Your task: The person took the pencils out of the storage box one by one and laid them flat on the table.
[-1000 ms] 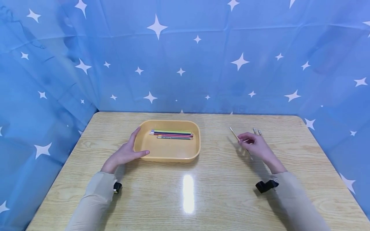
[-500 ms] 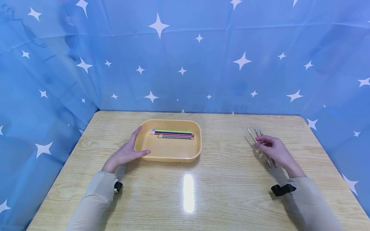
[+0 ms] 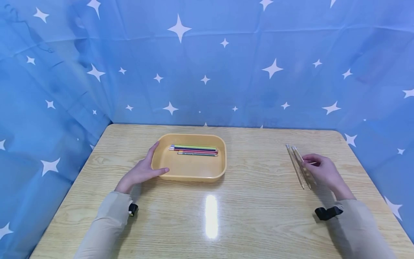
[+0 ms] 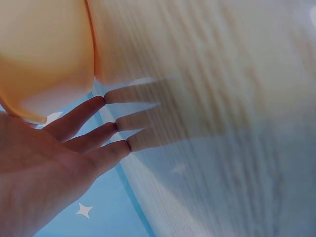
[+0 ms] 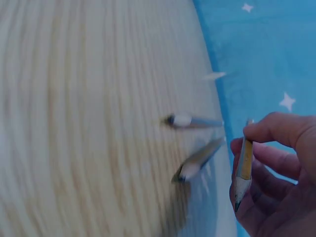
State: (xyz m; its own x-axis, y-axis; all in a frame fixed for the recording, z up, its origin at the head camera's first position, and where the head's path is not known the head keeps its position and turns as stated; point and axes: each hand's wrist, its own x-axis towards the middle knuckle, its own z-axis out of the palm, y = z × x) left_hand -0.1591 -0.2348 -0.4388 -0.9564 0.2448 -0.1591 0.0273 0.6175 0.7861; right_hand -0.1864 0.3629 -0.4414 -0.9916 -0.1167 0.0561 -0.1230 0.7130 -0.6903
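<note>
In the head view my left hand (image 3: 140,172) rests at the left end of a yellow-tan tray (image 3: 189,178), thumb along the near rim and forefinger at the far left corner. The left wrist view shows its other fingers (image 4: 106,158) straight, below the tray's side. My right hand (image 3: 323,172) pinches a natural-wood pencil (image 5: 244,173) between thumb and fingers, sharpened tip downward in the right wrist view. Beside it, two similar pencils lie slanted on the table, one to the left (image 3: 295,167) and one closer (image 3: 303,172) to the hand.
Several coloured pencils (image 3: 194,150), among them lime, dark blue and pink ones, lie side by side in the tray. The wood-grain table (image 3: 252,201) ends at a blue star-patterned cloth (image 3: 226,90) behind and at the sides. A light reflection shines near the middle front.
The right hand has moved right, carrying its pencil from the left of the two lying pencils to their right side. Left hand and tray stay in place.
</note>
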